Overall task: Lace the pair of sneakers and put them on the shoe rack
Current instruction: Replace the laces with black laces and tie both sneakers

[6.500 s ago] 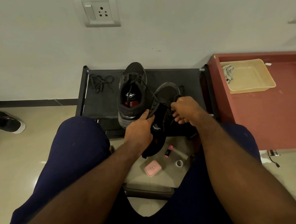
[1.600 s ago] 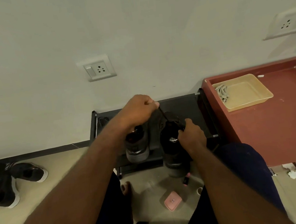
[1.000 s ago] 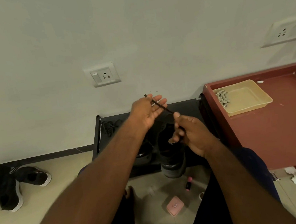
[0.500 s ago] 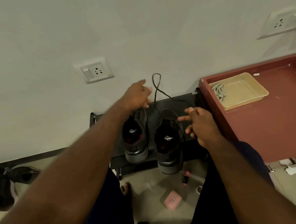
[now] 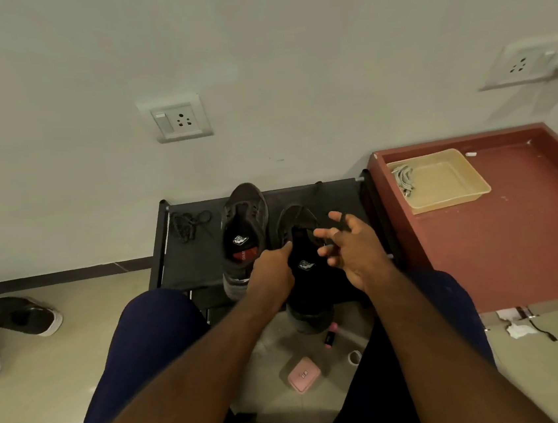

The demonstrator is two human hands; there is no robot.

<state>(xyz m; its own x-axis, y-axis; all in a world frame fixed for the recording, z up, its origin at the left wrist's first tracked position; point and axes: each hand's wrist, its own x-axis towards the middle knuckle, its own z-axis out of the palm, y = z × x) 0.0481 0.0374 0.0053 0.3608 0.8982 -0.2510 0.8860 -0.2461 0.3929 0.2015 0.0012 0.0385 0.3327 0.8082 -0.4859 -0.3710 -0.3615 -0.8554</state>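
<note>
Sneaker (image 5: 307, 277) between left-hand fingers (image 5: 287, 246) and right-hand fingers (image 5: 324, 232)

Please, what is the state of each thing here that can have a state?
Back sneaker: stands on the rack, untouched.
Front sneaker: held, heel past the rack's front edge.
Spare lace: lies bundled on the rack.
Left hand: grips the front sneaker.
Right hand: fingers spread, second lace across them.
Pink case: closed, on the floor.
</note>
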